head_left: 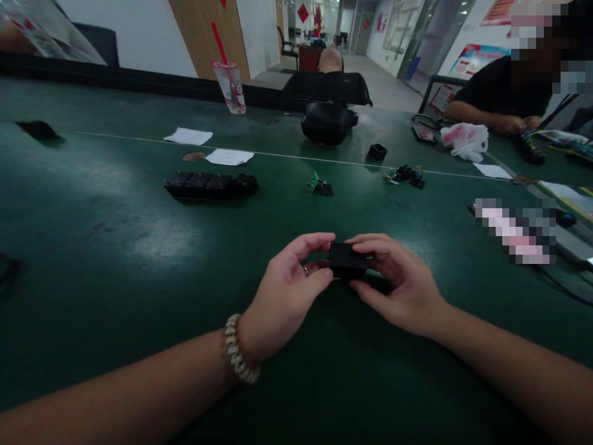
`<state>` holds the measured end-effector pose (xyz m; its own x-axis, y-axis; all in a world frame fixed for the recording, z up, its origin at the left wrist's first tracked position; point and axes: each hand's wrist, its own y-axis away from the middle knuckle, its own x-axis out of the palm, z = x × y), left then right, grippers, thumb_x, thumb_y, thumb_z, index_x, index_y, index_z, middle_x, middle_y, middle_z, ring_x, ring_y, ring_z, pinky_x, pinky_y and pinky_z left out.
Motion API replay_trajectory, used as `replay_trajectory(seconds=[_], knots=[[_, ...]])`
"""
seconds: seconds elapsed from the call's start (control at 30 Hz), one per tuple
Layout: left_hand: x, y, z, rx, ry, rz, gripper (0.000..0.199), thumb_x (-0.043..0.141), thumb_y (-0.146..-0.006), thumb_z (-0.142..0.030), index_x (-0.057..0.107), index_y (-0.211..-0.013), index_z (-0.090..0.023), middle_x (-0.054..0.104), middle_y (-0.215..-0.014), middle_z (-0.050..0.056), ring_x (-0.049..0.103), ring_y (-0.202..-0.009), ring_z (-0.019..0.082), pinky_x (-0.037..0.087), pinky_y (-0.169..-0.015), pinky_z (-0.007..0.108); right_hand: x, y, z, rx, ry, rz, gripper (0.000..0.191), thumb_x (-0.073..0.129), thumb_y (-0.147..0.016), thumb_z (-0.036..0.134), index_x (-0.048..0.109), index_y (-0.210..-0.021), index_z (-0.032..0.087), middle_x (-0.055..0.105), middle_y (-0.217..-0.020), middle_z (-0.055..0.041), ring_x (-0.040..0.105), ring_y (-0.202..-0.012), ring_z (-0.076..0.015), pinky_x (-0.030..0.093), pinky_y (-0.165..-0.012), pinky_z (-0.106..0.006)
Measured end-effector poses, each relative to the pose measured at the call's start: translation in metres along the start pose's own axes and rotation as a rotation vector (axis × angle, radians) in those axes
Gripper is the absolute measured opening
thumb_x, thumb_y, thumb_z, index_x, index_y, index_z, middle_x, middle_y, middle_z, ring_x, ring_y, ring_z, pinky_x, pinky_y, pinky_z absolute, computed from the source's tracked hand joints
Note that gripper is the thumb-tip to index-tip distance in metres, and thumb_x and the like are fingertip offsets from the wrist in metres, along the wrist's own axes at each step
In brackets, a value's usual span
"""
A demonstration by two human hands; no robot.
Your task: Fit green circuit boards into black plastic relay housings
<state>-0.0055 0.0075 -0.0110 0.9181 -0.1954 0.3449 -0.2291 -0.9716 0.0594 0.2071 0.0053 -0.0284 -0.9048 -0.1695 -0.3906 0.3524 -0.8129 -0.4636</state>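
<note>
A small black box (348, 261) is held between my two hands, low over the green table (139, 266). My left hand (296, 281), with a beaded bracelet at its wrist, grips the box's left side between thumb and fingers. From the other side my right hand (398, 281) holds it, fingers on the top right edge and thumb at the lower front. Beyond the hands lie a green circuit board piece (315, 183) and a small black part (326, 190). A row of joined black blocks (204, 185) rests to the left.
An open black box (377, 152) and a cluster of small parts (406, 174) lie farther back. Behind are a black bag (328, 122), a cup with a red straw (230, 88) and papers (189, 136). At the right sit a plastic bag (465, 141) and a person (500, 93).
</note>
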Motion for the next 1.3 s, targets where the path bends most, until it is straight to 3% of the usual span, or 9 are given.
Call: replay_trajectory(seconds=[0.27, 0.53, 0.73, 0.83, 1.0, 1.17, 1.3], knots=[[0.0, 0.003, -0.002, -0.035, 0.023, -0.008, 0.031, 0.08, -0.088, -0.019, 0.075, -0.119, -0.02, 0.074, -0.125, 0.007, 0.07, -0.114, 0.024, 0.062, -0.095, 0.037, -0.002, -0.003, 0.002, -0.032, 0.01, -0.032, 0.051, 0.069, -0.089, 0.003, 0.066, -0.132, 0.028, 0.062, -0.135, -0.011, 0.069, -0.126, -0.0257, 0.069, -0.094, -0.039], [0.001, 0.002, -0.002, -0.002, -0.057, 0.026, 0.019, 0.074, -0.097, -0.028, 0.077, -0.116, -0.024, 0.073, -0.102, 0.002, 0.067, -0.078, 0.012, 0.055, -0.069, 0.025, -0.004, -0.004, 0.008, -0.02, 0.089, -0.05, 0.045, 0.077, -0.09, 0.014, 0.066, -0.132, 0.025, 0.071, -0.117, -0.0092, 0.075, -0.103, -0.0228, 0.068, -0.085, -0.038], [-0.003, 0.0, 0.001, -0.014, -0.087, 0.024, 0.022, 0.072, -0.098, -0.038, 0.079, -0.114, -0.024, 0.074, -0.118, 0.006, 0.07, -0.098, 0.019, 0.059, -0.082, 0.032, -0.005, -0.003, 0.006, 0.015, 0.043, -0.056, 0.046, 0.074, -0.094, 0.018, 0.061, -0.137, 0.026, 0.075, -0.106, -0.004, 0.077, -0.093, -0.0178, 0.067, -0.085, -0.032], [-0.002, 0.002, 0.001, -0.004, -0.038, 0.005, 0.025, 0.076, -0.095, -0.032, 0.078, -0.12, -0.026, 0.073, -0.122, 0.006, 0.07, -0.107, 0.021, 0.061, -0.085, 0.032, -0.005, -0.003, 0.007, 0.042, 0.055, -0.074, 0.039, 0.072, -0.095, 0.018, 0.063, -0.132, 0.026, 0.076, -0.101, -0.0025, 0.077, -0.086, -0.0156, 0.066, -0.079, -0.029], [0.001, 0.002, 0.0, 0.016, -0.046, -0.011, 0.026, 0.079, -0.091, -0.021, 0.078, -0.116, -0.027, 0.073, -0.116, 0.002, 0.071, -0.098, 0.017, 0.062, -0.081, 0.027, -0.005, -0.005, 0.008, 0.118, 0.027, -0.111, 0.029, 0.071, -0.097, 0.022, 0.064, -0.125, 0.023, 0.078, -0.094, -0.0025, 0.078, -0.078, -0.0144, 0.062, -0.066, -0.024], [0.001, -0.001, 0.0, -0.002, -0.041, 0.004, 0.017, 0.078, -0.095, -0.028, 0.078, -0.11, -0.022, 0.077, -0.111, 0.004, 0.073, -0.086, 0.014, 0.063, -0.08, 0.027, -0.005, -0.006, 0.009, 0.165, -0.027, -0.104, 0.02, 0.069, -0.101, 0.031, 0.066, -0.116, 0.019, 0.079, -0.08, -0.0018, 0.078, -0.064, -0.0139, 0.06, -0.056, -0.022], [0.003, 0.001, -0.002, -0.036, -0.019, 0.024, 0.018, 0.079, -0.094, -0.032, 0.078, -0.106, -0.019, 0.078, -0.108, 0.006, 0.074, -0.086, 0.016, 0.065, -0.077, 0.028, -0.007, -0.006, 0.011, 0.197, -0.062, -0.11, 0.023, 0.069, -0.101, 0.041, 0.067, -0.106, 0.018, 0.079, -0.07, -0.0018, 0.076, -0.054, -0.0142, 0.056, -0.047, -0.02]])
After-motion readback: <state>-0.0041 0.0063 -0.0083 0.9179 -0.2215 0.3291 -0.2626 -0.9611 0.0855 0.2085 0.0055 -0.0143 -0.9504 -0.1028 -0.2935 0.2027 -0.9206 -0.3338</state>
